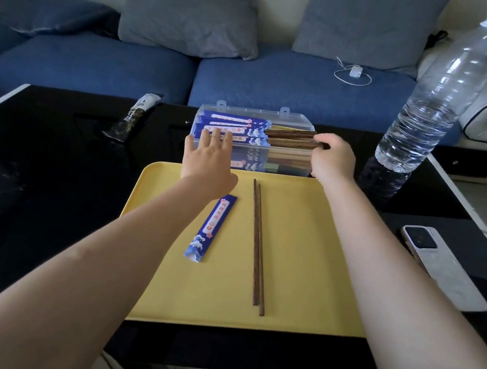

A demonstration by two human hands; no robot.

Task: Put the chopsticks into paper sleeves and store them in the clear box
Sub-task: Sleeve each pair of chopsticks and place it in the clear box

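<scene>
Settling sleeved pairs into the box (287,162) at the table's (28,182) far edge is the step in hand. Left hand (209,159) lies flat, fingers spread, on the blue sleeves (229,124); right hand (333,160) pinches the bare wooden ends. Pressing evenly from both ends should keep the stack level so more will fit. One pair of chopsticks (258,244) and one empty sleeve (210,227) wait on the tray (304,257), near its middle, just apart.
</scene>
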